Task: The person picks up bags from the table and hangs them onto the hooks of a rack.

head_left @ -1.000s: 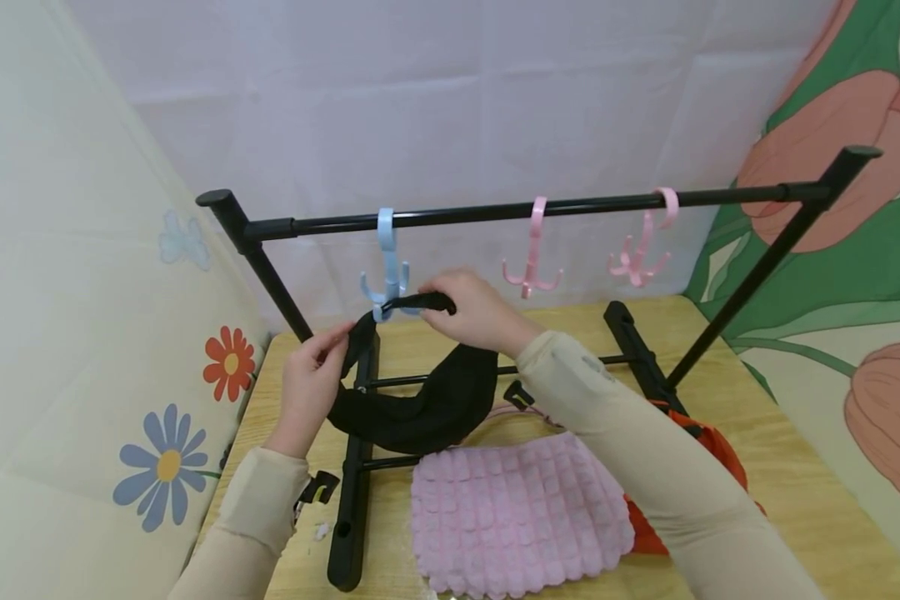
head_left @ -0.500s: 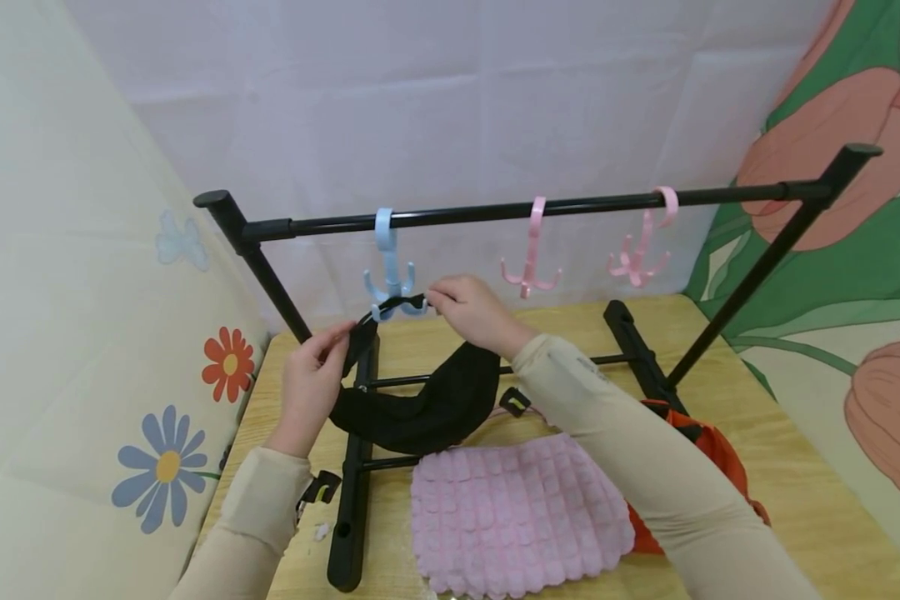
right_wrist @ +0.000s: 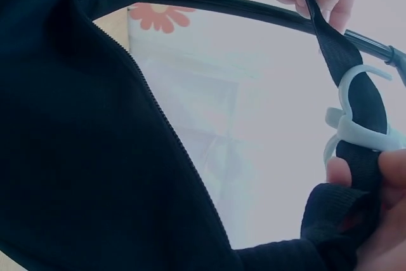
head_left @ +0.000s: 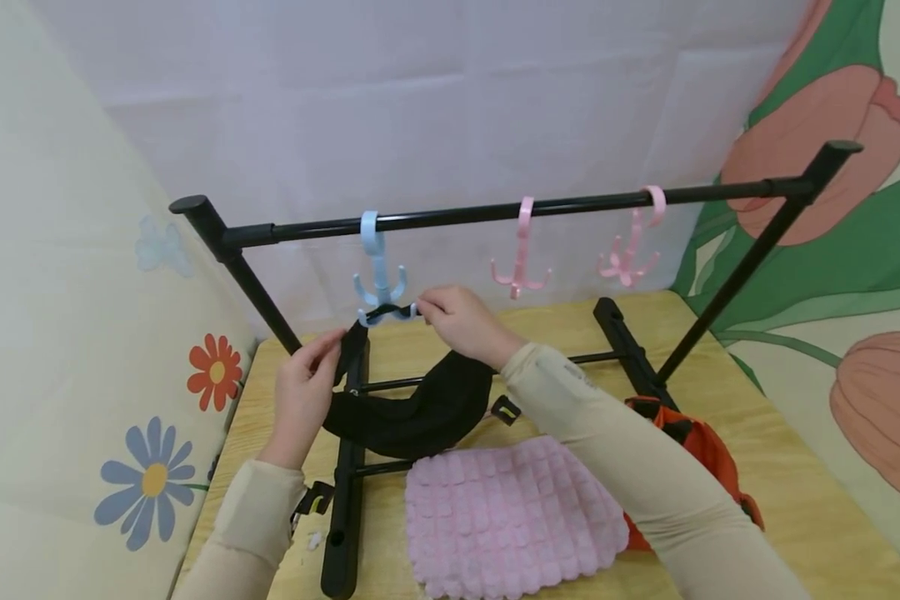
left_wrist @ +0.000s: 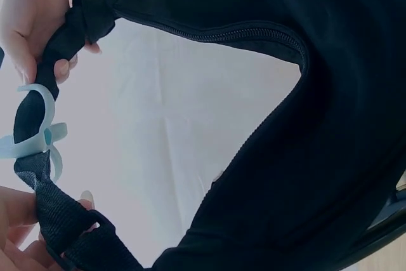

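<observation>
A black zippered waist bag (head_left: 412,423) hangs low between my hands, its webbing strap (left_wrist: 60,211) raised to the blue four-prong hook (head_left: 378,275). The strap passes through the hook's curved lower prongs, as both wrist views show. My left hand (head_left: 305,398) pinches the strap just left of the hook. On the other side, my right hand (head_left: 467,323) pinches it close to the prongs, near a bunched part of the strap seen in the right wrist view. The bag's zipper (right_wrist: 158,109) runs along its edge.
The hook hangs from the bar of a black rack (head_left: 450,217). Two pink hooks (head_left: 521,258) hang farther right. On the wooden table (head_left: 780,500) lie a pink bubble-textured bag (head_left: 513,517) and an orange-red item (head_left: 708,454), partly behind my right forearm.
My right hand has drawn slightly left and down, its grip now nearer the strap's end by the hook. The strap has dropped lower into the prongs. My left hand keeps its pinch.
</observation>
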